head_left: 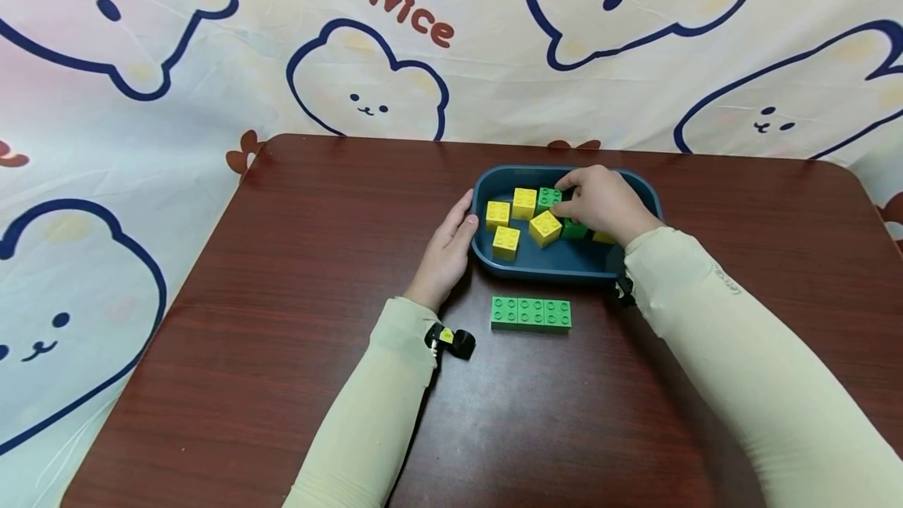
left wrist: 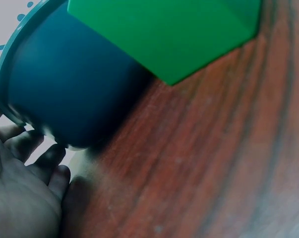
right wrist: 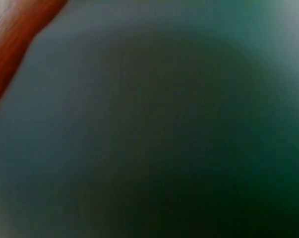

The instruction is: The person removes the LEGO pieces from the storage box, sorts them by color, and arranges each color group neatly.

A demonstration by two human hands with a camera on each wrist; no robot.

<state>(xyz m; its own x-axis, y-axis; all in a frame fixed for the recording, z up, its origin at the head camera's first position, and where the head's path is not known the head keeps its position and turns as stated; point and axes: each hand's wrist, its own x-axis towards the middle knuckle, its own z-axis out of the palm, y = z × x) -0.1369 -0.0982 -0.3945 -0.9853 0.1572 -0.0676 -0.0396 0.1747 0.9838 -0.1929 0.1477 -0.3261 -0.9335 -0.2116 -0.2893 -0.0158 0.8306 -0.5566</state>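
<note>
A dark blue tray [head_left: 550,269] holds several yellow blocks [head_left: 505,243] and a few green ones. My right hand [head_left: 608,202] reaches into it from the right, thumb and forefinger pinching a green building block [head_left: 549,198]. Another green block [head_left: 574,230] lies partly hidden beneath that hand. Against the tray's left side rests my left hand [head_left: 447,249], its fingers fairly straight; the left wrist view shows the fingertips at the tray wall [left wrist: 65,74]. In front of the tray, a row of green studded blocks [head_left: 531,314] sits on the table. The right wrist view is too blurred to show the grip.
The brown wooden table [head_left: 317,273] extends around the tray. Behind it hangs a pale cloth [head_left: 494,85] printed with cartoon animals. A small black wrist camera [head_left: 462,344] is strapped to the left sleeve.
</note>
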